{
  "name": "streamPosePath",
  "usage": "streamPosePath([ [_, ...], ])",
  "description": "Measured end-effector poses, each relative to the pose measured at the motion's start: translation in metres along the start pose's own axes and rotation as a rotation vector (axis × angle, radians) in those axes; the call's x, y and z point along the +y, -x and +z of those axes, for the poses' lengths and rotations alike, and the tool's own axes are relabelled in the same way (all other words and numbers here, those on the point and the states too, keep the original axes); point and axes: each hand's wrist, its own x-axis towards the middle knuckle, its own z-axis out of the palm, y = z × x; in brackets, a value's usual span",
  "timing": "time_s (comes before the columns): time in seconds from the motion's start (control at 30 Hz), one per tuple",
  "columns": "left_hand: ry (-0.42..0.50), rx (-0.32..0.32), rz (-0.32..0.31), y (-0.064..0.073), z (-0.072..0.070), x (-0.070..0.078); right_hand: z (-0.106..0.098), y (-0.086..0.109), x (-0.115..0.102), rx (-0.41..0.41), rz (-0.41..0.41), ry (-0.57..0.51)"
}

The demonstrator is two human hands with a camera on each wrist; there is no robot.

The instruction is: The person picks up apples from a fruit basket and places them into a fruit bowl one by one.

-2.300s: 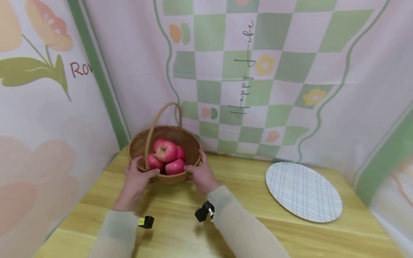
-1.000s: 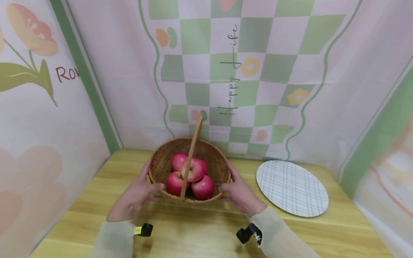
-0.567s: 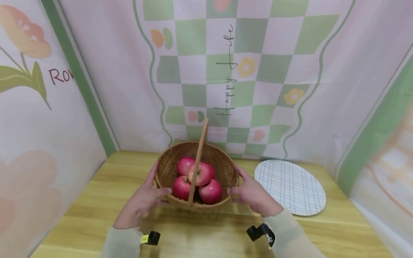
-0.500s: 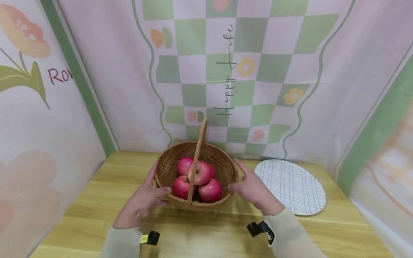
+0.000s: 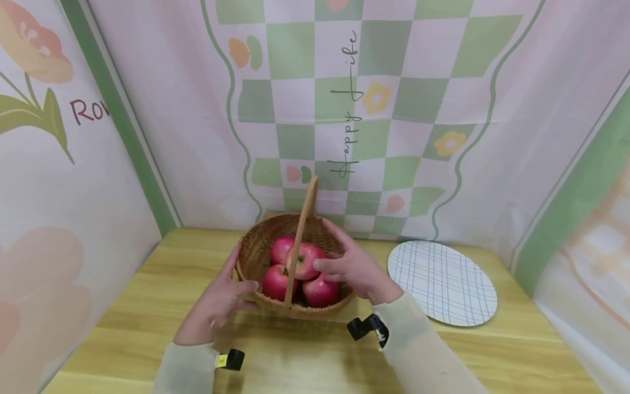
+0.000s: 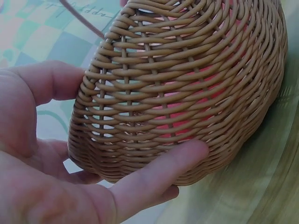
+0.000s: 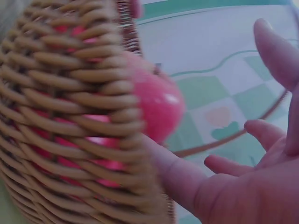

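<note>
A brown wicker basket (image 5: 253,249) with a tall arched handle (image 5: 298,238) stands on the table, holding several red apples (image 5: 279,282). My left hand (image 5: 216,300) grips its left side, thumb at the rim and fingers along the woven outside, as the left wrist view shows on the basket wall (image 6: 163,98). Over the right part of the basket, my right hand (image 5: 361,271) has its fingers spread, with the thumb beside the top apple (image 5: 306,260). In the right wrist view, that hand (image 7: 257,191) reaches past the rim, one digit partly hidden behind it near an apple (image 7: 161,102).
To the right on the wooden table (image 5: 305,358) lies an oval white plate (image 5: 443,282) with a blue grid pattern. A printed cloth backdrop (image 5: 197,109) rises behind and on both sides. Each wrist carries a small black camera (image 5: 361,327).
Both hands shifted the basket rightward from the back left corner to mid-table. My right hand then let go of the right rim and moved left over the apples; my left hand stayed on the basket.
</note>
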Motion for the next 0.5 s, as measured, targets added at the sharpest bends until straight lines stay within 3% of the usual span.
streamPosePath([
  [0.33,-0.069,-0.001,0.031,0.000,0.004,0.002,0.010,-0.013,0.014,-0.030,0.033,0.071],
  [0.5,-0.075,0.007,0.032,0.000,0.005,0.004,0.013,-0.015,0.017,0.017,-0.038,0.278],
])
